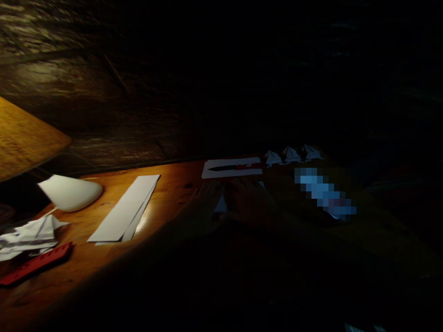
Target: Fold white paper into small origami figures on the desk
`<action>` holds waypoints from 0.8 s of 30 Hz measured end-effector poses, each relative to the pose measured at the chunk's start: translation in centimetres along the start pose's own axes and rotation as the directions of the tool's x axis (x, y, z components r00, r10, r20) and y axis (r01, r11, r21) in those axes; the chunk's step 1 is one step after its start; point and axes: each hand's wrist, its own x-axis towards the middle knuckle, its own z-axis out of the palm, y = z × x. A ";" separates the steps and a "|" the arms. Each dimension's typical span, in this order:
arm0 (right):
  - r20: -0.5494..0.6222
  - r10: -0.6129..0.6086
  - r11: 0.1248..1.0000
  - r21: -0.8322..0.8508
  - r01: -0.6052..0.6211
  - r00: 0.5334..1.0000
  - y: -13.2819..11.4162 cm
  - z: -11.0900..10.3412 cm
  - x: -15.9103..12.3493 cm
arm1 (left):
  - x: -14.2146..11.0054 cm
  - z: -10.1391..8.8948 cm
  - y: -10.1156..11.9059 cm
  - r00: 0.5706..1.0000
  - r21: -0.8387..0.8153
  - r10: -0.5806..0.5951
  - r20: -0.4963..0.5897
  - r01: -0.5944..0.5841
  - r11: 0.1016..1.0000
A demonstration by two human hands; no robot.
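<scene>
The scene is very dark. My left hand (205, 203) and my right hand (249, 197) rest close together on the wooden table (173, 184), over a small white paper (220, 204) of which only a sliver shows between them. The left hand's fingers seem stretched flat toward the paper. The right hand covers the paper's right side, and shadow hides its fingers.
Just beyond the hands a white sheet (235, 167) carries a dark blade with a red handle. Three folded paper shapes (292, 154) sit at its right. To the left lie a long folded strip (124, 210), a white cone (71, 192), creased paper (29, 233) and a red ruler (34, 263).
</scene>
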 end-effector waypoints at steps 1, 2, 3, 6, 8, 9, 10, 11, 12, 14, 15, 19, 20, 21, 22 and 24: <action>-0.002 0.000 1.000 0.003 0.000 1.000 0.0 0.0 0.0 | 0.1 -0.1 0.0 1.000 0.004 0.000 0.002 0.000 1.000; -0.006 0.000 1.000 0.004 0.000 1.000 -0.1 0.0 -0.1 | 0.1 -0.2 0.1 1.000 0.009 0.001 0.005 -0.001 1.000; -0.012 0.003 1.000 0.004 -0.003 1.000 -0.2 -0.1 -0.1 | 0.2 -0.3 0.1 1.000 0.015 0.002 0.010 -0.003 1.000; -0.021 0.035 0.999 0.000 -0.035 0.999 -0.5 -0.2 -0.3 | 0.1 -0.6 0.4 1.000 0.030 0.003 0.023 -0.004 1.000; -0.006 0.069 0.998 0.000 -0.069 0.998 -0.7 -0.3 -0.4 | 0.0 -0.7 0.7 1.000 0.039 -0.004 0.024 0.003 0.999; 0.003 0.087 0.996 -0.003 -0.087 0.996 -0.8 -0.3 -0.4 | 0.0 -0.8 0.8 1.000 0.044 -0.010 0.022 0.009 0.999; 0.015 0.101 0.995 -0.006 -0.100 0.995 -0.8 -0.3 -0.4 | -0.1 -0.8 0.9 1.000 0.048 -0.016 0.020 0.015 0.999; 0.026 0.110 0.994 -0.009 -0.110 0.994 -0.9 -0.3 -0.4 | -0.1 -0.8 1.0 1.000 0.052 -0.022 0.017 0.021 0.998; 0.033 0.116 0.993 -0.011 -0.116 0.993 -0.9 -0.3 -0.5 | -0.1 -0.8 1.1 0.999 0.055 -0.029 0.015 0.028 0.998; 0.041 0.124 0.992 -0.007 -0.124 0.991 -0.9 -0.3 -0.5 | -0.2 -0.8 1.2 0.999 0.062 -0.042 0.012 0.041 0.997; 0.042 0.131 0.991 -0.003 -0.131 0.990 -0.9 -0.4 -0.5 | -0.2 -0.8 1.2 0.999 0.065 -0.047 0.010 0.046 0.997; 0.045 0.170 0.985 -0.009 -0.170 0.984 -0.9 -0.8 -0.7 | -0.3 -0.7 1.2 0.998 0.071 -0.060 0.002 0.060 0.996; 0.048 0.178 0.984 -0.016 -0.177 0.983 -0.9 -0.9 -0.8 | -0.3 -0.7 1.1 0.998 0.074 -0.065 0.000 0.064 0.995; 0.050 0.185 0.983 -0.022 -0.184 0.981 -0.9 -0.9 -0.8 | -0.4 -0.7 1.0 0.998 0.080 -0.069 -0.001 0.069 0.994; 0.050 0.190 0.982 -0.028 -0.189 0.980 -0.8 -1.0 -0.9 | -0.4 -0.6 0.9 0.997 0.087 -0.073 -0.001 0.073 0.994; 0.045 0.193 0.981 -0.038 -0.191 0.980 -0.7 -1.0 -1.0 | -0.4 -0.5 0.8 0.997 0.103 -0.076 0.000 0.076 0.992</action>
